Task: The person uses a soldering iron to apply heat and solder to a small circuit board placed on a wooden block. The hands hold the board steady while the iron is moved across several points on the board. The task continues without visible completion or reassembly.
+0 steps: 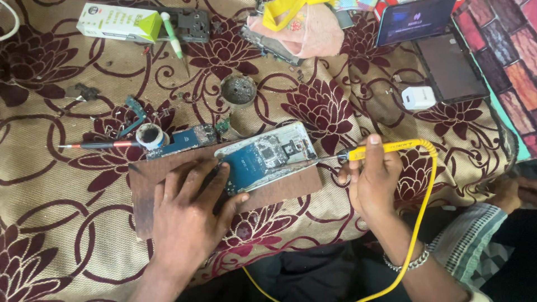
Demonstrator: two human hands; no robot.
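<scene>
Take the opened phone [268, 156] as your landmark. Far up and left of it lies a long white carton [117, 22] with a green end. Up and right, a dark lit screen [415, 19] stands tilted, a dark unlit tablet [452, 67] lying just below it.

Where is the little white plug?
In the head view, the white plug lies on the flowered cloth at the upper right, just left of the dark tablet, above the right hand.

Small phone-repair workshop, floral-cloth tabletop [67, 184], opened phone [267, 156] on a brown board [285, 187] at centre, yellow soldering iron [386, 148] right of it, loose circuit board [184, 140], tin of flux [150, 135], screwdriver [95, 145] at left, tablets [415, 19] upper right
</scene>
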